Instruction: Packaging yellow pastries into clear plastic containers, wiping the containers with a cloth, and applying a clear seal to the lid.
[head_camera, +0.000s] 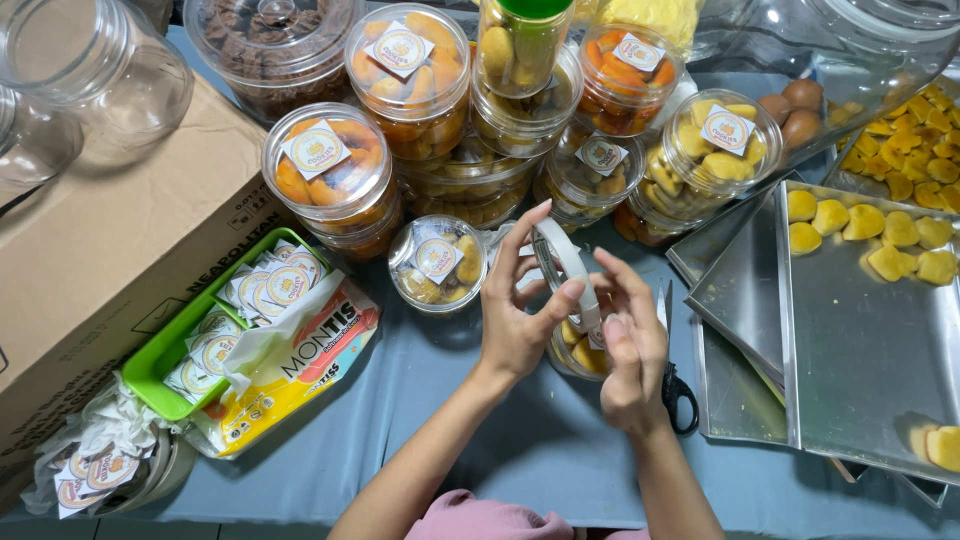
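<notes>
Head view, close, steeply downward

Two bare forearms, no sleeves, rings or watch; left hand (515, 320), right hand (630, 350); pink garment (480, 520) below.

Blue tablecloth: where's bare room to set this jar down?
Bare tablecloth lies between the forearms and the tissue pack, below the small labelled jar. The steel tray is mostly bare below its cookies. The stacked jars behind are crowded; scissors hem the right hand.
</notes>
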